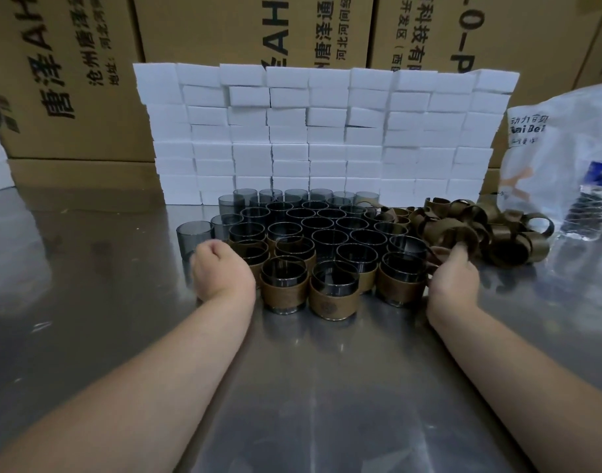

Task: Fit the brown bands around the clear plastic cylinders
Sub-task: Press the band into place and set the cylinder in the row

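Note:
Several clear smoky cylinders (329, 238) stand packed together on the metal table (310, 387). The front ones, such as the banded cylinder (333, 291), wear brown bands. A pile of loose brown bands (480, 230) lies to the right of them. My left hand (221, 269) is curled into a fist at the left edge of the group, beside a bare cylinder (194, 237); what it holds, if anything, is hidden. My right hand (455, 271) reaches into the near edge of the pile and its fingers pinch a loose brown band (436, 254).
A wall of stacked white foam blocks (327, 131) stands behind the cylinders, with cardboard boxes (71, 80) behind that. A white plastic bag (559, 148) and a water bottle (589, 203) are at the far right.

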Demonstrator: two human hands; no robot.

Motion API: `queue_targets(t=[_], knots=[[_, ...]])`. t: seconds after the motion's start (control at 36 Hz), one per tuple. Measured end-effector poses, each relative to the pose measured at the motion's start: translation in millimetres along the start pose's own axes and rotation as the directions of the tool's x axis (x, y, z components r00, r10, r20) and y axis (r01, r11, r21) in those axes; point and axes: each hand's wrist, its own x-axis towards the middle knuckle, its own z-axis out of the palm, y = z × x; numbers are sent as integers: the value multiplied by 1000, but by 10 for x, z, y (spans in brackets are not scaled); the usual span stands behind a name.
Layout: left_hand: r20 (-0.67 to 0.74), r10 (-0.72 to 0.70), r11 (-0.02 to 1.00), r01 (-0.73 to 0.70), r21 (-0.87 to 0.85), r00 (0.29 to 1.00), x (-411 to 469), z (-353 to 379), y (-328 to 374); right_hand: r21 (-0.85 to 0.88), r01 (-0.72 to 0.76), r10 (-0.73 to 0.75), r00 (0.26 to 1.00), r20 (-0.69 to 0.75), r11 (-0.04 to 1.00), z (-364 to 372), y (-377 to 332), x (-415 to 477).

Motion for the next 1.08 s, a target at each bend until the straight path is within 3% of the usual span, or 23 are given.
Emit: queue_targets(t=[0.06, 0.17, 0.28, 0.39, 0.47, 0.61, 0.75, 0.89, 1.08], knots=[[-24, 51, 998, -49, 46, 998, 163, -55, -5, -4, 2, -2, 1000, 14, 1000, 0, -8, -23], [65, 191, 900, -201, 388, 979, 576, -143, -120, 19, 17, -17, 999, 35, 1000, 0, -24, -29], [210, 77, 800, -186, 570, 975, 745, -22, -197, 24, 27, -28, 999, 45, 999, 1, 7, -5], [241, 61, 775, -198, 600, 969, 823, 61, -203, 14, 12, -12, 999, 44, 1000, 7, 20, -3], [178, 74, 863, -152, 482, 981, 798, 11, -210, -2, 15, -15, 999, 48, 1000, 3, 22, -4], [-61, 154, 976, -142, 167, 986, 588, -184, -83, -38, 58, -56, 997, 57, 998, 8, -14, -67], [-191, 166, 951, -208, -228, 967, 205, -326, 250, -53, 66, -63, 997, 45, 996, 7, -24, -84], [57, 209, 837, -148, -526, 976, -428, -383, 572, -47, 151, -149, 987, 53, 987, -2, -20, -79], [334, 366, 803, -113, -586, 868, -936, -361, 602, -51, 366, -359, 927, 108, 929, -31, -166, -258]])
